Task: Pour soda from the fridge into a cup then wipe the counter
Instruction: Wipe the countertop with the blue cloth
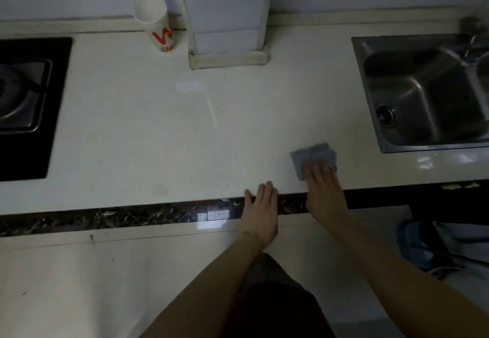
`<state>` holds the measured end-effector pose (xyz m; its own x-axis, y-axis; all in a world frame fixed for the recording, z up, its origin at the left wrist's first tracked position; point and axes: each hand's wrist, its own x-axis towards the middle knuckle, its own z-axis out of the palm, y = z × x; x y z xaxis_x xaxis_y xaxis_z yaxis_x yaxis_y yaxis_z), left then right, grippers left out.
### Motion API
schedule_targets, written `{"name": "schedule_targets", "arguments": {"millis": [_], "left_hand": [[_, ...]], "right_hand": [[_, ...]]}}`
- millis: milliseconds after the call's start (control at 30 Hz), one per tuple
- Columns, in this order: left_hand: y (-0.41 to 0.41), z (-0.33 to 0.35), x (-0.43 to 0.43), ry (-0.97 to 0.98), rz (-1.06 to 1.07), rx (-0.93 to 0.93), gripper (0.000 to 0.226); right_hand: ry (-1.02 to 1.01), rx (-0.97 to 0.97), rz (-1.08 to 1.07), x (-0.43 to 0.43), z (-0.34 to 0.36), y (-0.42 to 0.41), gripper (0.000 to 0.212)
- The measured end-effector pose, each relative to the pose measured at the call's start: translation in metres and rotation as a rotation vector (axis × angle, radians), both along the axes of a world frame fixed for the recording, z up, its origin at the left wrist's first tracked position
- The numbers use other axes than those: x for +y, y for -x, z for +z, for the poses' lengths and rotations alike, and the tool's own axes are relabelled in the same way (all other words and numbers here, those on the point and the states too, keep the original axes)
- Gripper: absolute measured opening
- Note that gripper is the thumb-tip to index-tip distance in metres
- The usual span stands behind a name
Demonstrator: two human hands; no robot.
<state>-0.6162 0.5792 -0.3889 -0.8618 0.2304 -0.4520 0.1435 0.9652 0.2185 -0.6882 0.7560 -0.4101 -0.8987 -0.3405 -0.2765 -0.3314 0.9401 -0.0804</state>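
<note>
Hob [23,105] noted far left. Cup [156,24] upright, well beyond fingers. Left hand [260,212] flat, fingers together on counter [158,139] edge. Right hand [324,187] spread, pressing blue cloth [311,154]. Sink [423,97] beyond right fingertips.

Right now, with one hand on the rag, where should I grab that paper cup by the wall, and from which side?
Grip the paper cup around its middle, near the red logo, not the thin rim, which would likely crush. Come from the front or left: the wall is close behind it and the white box stands right beside it. The left hand is free, while the right hand presses the rag.
</note>
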Motion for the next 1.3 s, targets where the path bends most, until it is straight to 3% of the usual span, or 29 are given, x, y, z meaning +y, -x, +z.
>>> {"name": "schedule_targets", "arguments": {"millis": [167,333,600,733,833,967,1167,1300], "left_hand": [[0.004,-0.001,0.021,0.053,0.033,-0.01,0.075],[0.002,-0.004,0.022,0.069,0.043,-0.026,0.08],[0.001,-0.01,0.026,0.044,0.097,0.026,0.08],[0.006,-0.004,0.035,0.099,0.129,-0.009,0.072],[0.022,0.014,0.066,0.042,0.155,0.035,0.052],[0.044,0.021,0.112,-0.057,0.097,0.035,0.061],[0.095,0.008,0.136,0.017,0.08,0.059,0.07],[0.124,0.006,0.141,0.027,0.128,0.002,0.057]], "right_hand": [[-0.027,0.016,-0.167,0.05,0.003,-0.01,0.083],[-0.014,-0.067,-0.296,0.024,0.003,-0.015,0.078],[0.034,0.0,0.059,0.001,0.002,-0.048,0.086],[0.02,0.052,0.025,0.043,-0.004,-0.041,0.086],[-0.058,0.003,-0.098,0.079,-0.001,-0.023,0.076],[-0.093,-0.066,-0.076,0.101,0.002,0.006,0.08],[-0.141,-0.105,-0.042,0.105,0.002,0.096,0.085],[-0.118,-0.077,-0.01,0.104,-0.003,0.167,0.082]]}}
